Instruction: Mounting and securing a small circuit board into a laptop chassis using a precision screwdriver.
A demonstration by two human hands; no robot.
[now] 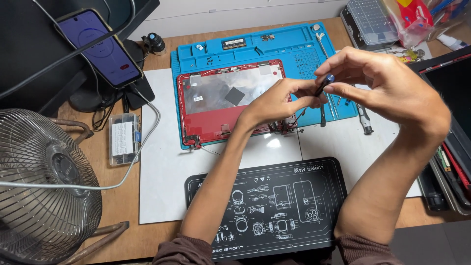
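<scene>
My right hand [387,86] grips a small dark screwdriver [324,84] with a blue cap, held above the right side of a blue work mat [294,46]. My left hand [277,100] reaches up from below and pinches the lower end of the same screwdriver with thumb and fingers. Beneath both hands lies a red laptop lid shell [211,120] with a silver foil inner lining, resting on the blue mat. Its hinge corner shows under my left hand.
A black printed mat [274,196] lies at the front on a white sheet. A metal fan [44,181] stands left, with a phone [100,46] on a stand and a small clear parts box [122,138]. Another screwdriver [364,119] and a bit case [370,22] lie to the right.
</scene>
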